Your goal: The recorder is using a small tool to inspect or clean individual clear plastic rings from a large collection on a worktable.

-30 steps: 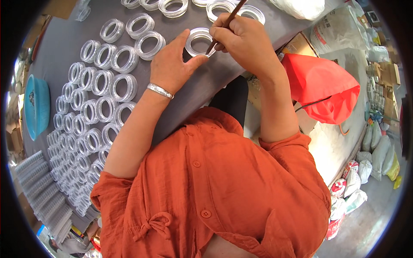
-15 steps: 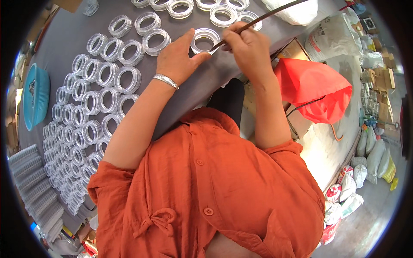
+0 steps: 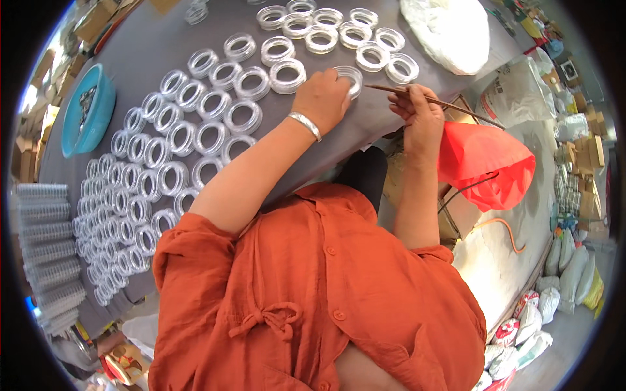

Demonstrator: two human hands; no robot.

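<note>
Left hand: your left hand (image 3: 321, 98) lies palm-down on the grey table (image 3: 365, 124), fingers curled over the rim of a clear ring (image 3: 351, 77) and holding it in place.
Right hand: your right hand (image 3: 417, 114) pinches a thin brown stick (image 3: 433, 103) between thumb and fingers, held just beside the ring; its tip points toward the ring without touching it.
Ring in hand: at the near edge of the table, below the short upper row of rings (image 3: 339, 32).
Laid out: many rows of clear rings (image 3: 163, 163) cover the table to your left.
Progress: by the filled rows, you appear well along; how many remain cannot be told.
Nearby: teal bowl (image 3: 88, 111), red bag (image 3: 486, 166).
</note>
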